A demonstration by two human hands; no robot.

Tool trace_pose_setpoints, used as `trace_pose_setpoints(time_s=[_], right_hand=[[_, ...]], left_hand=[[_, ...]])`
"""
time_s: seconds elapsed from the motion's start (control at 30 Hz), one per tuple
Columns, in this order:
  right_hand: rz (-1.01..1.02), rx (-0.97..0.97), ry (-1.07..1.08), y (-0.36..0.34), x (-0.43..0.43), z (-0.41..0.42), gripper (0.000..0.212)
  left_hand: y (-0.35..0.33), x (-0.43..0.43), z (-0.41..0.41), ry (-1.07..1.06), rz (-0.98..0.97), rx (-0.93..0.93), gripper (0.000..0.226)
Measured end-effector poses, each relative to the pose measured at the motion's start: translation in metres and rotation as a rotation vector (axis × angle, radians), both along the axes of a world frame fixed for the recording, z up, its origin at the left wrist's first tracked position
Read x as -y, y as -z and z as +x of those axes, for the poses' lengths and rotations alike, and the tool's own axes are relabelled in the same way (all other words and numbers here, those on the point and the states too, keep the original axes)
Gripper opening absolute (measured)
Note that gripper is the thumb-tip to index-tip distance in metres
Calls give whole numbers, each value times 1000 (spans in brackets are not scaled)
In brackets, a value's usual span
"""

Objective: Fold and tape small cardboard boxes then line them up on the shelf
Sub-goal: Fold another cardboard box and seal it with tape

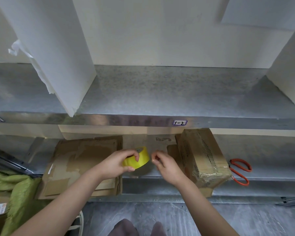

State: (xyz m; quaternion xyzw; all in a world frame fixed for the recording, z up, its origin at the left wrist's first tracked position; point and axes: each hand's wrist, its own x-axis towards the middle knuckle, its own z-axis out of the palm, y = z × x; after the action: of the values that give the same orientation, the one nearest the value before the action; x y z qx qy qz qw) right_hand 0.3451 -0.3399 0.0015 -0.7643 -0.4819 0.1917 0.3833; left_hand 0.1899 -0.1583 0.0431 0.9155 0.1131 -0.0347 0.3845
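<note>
My left hand [119,163] grips a yellow roll of tape [140,160] over the lower shelf. Just right of the roll, my right hand [163,163] pinches its thumb and forefinger together beside the roll's edge; whether a tape end lies between them I cannot tell. A stack of flat brown cardboard blanks [82,160] lies on the lower shelf under my left forearm. Right of my hands stands a taped-up cardboard box [203,155], tilted over the shelf's front edge. The upper metal shelf [160,92] is bare between two white dividers.
Orange-handled scissors [240,170] lie on the lower shelf right of the box. A green cloth bag [15,193] sits on the floor at the left, with a labelled carton below it. White panels [58,48] stand on the upper shelf. Grey floor below.
</note>
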Motion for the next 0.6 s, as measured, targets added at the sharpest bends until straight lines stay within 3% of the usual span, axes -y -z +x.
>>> trace_pose_setpoints(time_s=[0.2,0.4,0.6], right_hand=[[-46,-95,-9,-3,6,-3,16],[-84,-218,41,6,8,-7,9],[-113,-291,350,23,-3,-11,12]], left_hand=[[14,11,6,17,150,47,31],[18,10,17,-3,210,56,32],[31,10,23,9,169,-18,56]])
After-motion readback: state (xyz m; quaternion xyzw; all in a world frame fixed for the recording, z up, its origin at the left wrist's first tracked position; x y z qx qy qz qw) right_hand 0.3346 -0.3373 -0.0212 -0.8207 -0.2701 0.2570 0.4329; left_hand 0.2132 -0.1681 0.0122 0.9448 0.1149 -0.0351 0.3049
